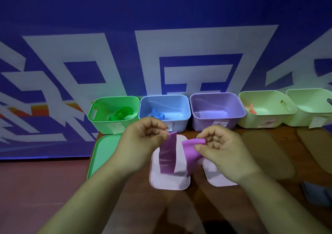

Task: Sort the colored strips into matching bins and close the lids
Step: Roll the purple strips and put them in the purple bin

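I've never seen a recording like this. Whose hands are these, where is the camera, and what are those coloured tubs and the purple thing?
There is no machine here. A person works with bare hands, and the single camera sits on their head, looking forward and down. That is why you see the left hand and the right hand from above.

Together they hold a purple strip, each hand pinching part of it.

At the back of the brown table stands a row of open bins:
- The green bin holds a rolled green strip.
- The blue bin holds a blue strip.
- The purple bin shows no strip.
- The pale bin holds an orange strip.

Lids, such as the green lid, lie flat in front of the bins.
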`<act>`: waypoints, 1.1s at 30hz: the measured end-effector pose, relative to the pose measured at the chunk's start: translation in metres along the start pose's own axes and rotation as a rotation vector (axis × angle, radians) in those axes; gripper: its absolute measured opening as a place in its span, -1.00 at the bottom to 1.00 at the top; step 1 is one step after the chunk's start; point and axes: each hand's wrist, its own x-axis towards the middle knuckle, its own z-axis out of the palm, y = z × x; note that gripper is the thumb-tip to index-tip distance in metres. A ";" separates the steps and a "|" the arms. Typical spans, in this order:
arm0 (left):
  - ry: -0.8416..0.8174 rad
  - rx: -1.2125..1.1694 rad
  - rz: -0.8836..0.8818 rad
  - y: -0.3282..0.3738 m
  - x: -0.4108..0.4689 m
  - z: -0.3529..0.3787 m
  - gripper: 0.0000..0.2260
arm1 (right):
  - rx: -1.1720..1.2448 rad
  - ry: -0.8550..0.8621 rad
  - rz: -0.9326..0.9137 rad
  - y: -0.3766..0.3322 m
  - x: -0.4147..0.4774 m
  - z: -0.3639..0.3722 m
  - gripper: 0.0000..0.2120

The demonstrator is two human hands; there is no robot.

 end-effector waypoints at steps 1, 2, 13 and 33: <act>-0.006 -0.003 0.004 0.000 -0.001 -0.005 -0.84 | 0.013 0.002 0.004 -0.001 -0.002 0.005 -0.71; -0.012 -0.005 0.010 -0.001 -0.002 -0.009 -0.84 | 0.018 0.007 0.007 -0.003 -0.004 0.009 -0.71; -0.047 -0.078 0.033 -0.003 -0.014 -0.031 -0.84 | -0.058 0.002 -0.071 -0.017 -0.027 0.044 -0.59; -0.230 -0.452 -0.268 0.019 -0.028 -0.026 -0.74 | -0.167 0.225 -0.333 -0.034 -0.052 0.070 -0.67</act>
